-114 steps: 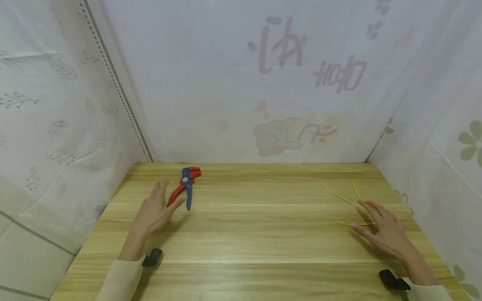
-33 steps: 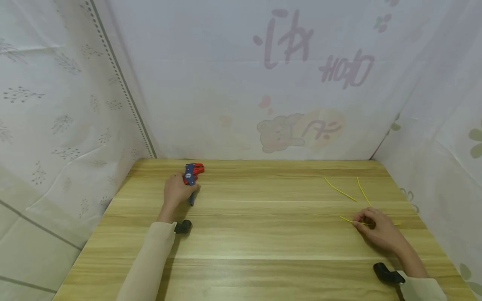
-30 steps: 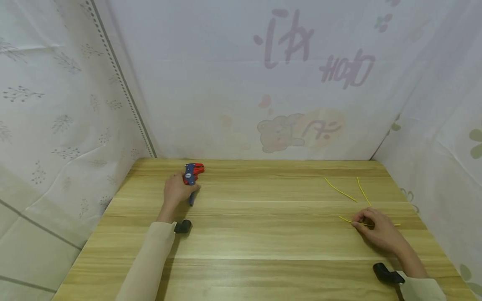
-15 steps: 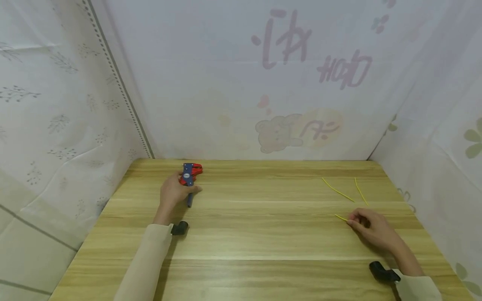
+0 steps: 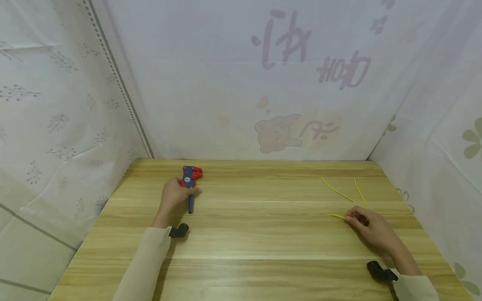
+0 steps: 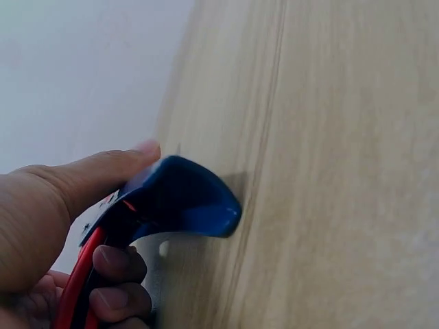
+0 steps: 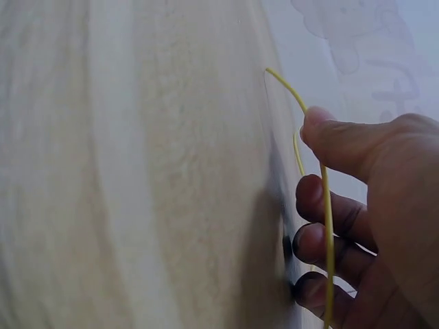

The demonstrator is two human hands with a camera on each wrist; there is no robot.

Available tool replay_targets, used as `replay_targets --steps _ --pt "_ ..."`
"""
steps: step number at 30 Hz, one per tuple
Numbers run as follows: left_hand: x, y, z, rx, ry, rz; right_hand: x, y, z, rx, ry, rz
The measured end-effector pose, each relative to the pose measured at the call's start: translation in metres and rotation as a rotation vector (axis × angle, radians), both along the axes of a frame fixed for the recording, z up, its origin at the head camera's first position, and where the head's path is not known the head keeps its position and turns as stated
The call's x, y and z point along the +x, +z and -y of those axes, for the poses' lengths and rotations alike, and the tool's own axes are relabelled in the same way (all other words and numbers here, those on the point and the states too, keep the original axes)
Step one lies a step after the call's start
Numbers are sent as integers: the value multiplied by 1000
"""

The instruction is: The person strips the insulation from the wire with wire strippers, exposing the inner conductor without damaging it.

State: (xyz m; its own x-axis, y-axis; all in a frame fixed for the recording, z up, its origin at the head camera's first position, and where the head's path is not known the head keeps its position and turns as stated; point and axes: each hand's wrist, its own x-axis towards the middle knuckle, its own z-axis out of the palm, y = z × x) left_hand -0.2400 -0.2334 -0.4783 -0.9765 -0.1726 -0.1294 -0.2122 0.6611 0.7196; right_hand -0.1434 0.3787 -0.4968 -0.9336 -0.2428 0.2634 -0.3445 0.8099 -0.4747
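Note:
At the back left of the table, my left hand (image 5: 174, 195) grips a red and blue wire stripper (image 5: 187, 179), its head toward the back wall. In the left wrist view the thumb lies along the stripper's blue handle (image 6: 188, 202), with curled fingers (image 6: 122, 301) round the red one. On the right side, my right hand (image 5: 374, 228) pinches a short yellow wire (image 5: 337, 216), one end sticking out leftward past the fingertips. In the right wrist view, this wire (image 7: 327, 226) is held under the thumb and runs down across the palm side, away from the tabletop.
Two more yellow wires lie beyond the right hand, one slanting (image 5: 337, 190) and one (image 5: 360, 191) to its right. The wooden table (image 5: 256, 238) is bordered by a pale printed curtain (image 5: 211, 92) at the back and both sides.
Both hands were spread over the table at first. The left has taken hold of the wire stripper; the right has pinched a wire, raised it and shifted slightly left with it.

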Motion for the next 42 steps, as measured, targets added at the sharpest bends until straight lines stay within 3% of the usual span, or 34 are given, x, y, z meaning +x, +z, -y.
replay_targets --steps 17,26,35,42 --pt "12 0 -3 254 14 35 -6 -2 6 0 -24 -5" --pt "18 -2 -8 406 -16 43 -12 1 12 -24 -53 27" --pt "26 -6 -7 466 -83 6 -13 7 20 -90 -49 59" --pt "29 -8 -7 504 -108 18 -15 7 23 -104 -57 49"
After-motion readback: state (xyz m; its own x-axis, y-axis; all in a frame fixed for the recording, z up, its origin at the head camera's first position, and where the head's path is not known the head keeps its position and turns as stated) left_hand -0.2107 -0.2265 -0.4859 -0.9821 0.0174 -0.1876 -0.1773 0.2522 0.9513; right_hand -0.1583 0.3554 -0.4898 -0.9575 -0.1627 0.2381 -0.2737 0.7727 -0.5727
